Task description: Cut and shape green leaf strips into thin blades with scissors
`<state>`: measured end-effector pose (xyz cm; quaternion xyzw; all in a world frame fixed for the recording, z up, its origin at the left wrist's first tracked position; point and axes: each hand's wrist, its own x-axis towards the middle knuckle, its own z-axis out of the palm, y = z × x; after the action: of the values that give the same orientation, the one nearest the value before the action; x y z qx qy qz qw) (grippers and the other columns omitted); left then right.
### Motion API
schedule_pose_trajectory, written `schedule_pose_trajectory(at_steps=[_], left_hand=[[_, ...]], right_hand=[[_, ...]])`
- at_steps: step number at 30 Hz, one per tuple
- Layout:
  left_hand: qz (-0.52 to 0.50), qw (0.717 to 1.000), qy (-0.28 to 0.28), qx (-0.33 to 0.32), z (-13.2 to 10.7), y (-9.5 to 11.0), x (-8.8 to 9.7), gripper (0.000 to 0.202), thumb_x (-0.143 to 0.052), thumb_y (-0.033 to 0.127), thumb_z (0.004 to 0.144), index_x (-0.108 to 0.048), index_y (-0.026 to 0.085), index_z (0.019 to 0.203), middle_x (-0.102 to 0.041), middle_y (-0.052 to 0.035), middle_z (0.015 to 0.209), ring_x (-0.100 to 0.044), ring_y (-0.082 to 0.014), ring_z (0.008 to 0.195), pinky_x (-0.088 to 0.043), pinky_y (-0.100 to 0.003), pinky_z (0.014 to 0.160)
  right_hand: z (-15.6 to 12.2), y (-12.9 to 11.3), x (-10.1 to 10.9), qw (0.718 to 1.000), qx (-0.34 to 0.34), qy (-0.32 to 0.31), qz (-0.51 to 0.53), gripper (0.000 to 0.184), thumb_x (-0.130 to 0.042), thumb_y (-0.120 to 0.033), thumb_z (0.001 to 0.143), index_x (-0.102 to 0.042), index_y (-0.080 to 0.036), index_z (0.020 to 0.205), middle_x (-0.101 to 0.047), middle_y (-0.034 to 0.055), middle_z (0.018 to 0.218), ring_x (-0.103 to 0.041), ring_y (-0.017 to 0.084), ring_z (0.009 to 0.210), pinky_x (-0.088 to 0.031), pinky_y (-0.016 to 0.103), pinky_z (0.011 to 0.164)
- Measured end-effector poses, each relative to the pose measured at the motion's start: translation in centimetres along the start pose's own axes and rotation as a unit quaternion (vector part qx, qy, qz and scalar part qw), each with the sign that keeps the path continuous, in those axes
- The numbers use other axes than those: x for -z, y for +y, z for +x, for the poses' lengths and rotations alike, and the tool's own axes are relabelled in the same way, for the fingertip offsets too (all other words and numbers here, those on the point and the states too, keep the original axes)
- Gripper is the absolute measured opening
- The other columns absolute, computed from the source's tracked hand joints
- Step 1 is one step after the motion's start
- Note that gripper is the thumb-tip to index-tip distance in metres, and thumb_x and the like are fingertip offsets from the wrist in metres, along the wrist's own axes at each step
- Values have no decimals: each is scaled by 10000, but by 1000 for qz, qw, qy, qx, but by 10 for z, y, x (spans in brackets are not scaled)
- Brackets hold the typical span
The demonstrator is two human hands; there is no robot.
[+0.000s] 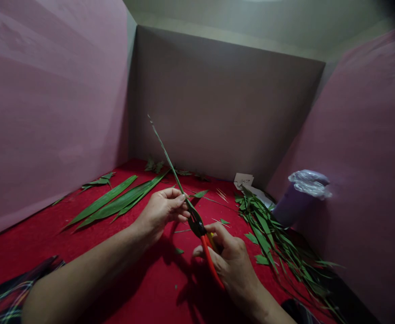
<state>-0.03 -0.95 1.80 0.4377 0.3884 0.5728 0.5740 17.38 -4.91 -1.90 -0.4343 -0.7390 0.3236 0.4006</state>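
Observation:
Between thumb and fingers, my left hand (166, 210) pinches a long, narrow green leaf (166, 155) whose thin tip points up and to the left. My right hand (229, 256) is wrapped round the red handles of pruning shears (208, 258). Their dark blades lie at the lower end of the leaf, just below my left fingers; whether the blades are fully closed I cannot make out. Small green leaf scraps (179, 250) lie on the red cloth (143, 274) beneath both hands.
Long leaves (116, 208) lie flat at the left. A heap of leafy stems (268, 225) spreads along the right, beside a purple bin (290, 204) with a clear plastic liner. Toothpick-like sticks (222, 195) and a white card (243, 180) lie farther back. Pink walls flank both sides.

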Motion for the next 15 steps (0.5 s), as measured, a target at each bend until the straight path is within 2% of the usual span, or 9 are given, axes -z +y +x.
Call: schedule_pose_trajectory(at_steps=[6,12,15], left_hand=[[7,1000,24,9,-2,4,-4,151,-597,124,746,-528,124,612,-611,-36,545,-611,-120,457,-487,-193,441],[9,999,34,14,-3,6,-5,156,-577,101,753,-524,121,607,-611,-38,545,-610,-123,449,-485,-199,438],[7,999,31,10,-2,5,-4,153,-578,104,753,-528,121,609,-613,-39,544,-613,-126,454,-491,-203,443]], right_hand=[[0,-1,2,999,-7,2,-51,164,-622,-249,742,-530,-199,868,-591,-63,564,-423,89,470,-304,194,461],[-3,-3,2,999,-22,-19,-12,166,-597,-237,760,-515,-198,898,-656,-30,651,-522,108,533,-347,202,501],[-3,-3,2,1000,-22,-17,-13,161,-605,-229,751,-516,-199,883,-645,-40,630,-513,105,519,-341,201,495]])
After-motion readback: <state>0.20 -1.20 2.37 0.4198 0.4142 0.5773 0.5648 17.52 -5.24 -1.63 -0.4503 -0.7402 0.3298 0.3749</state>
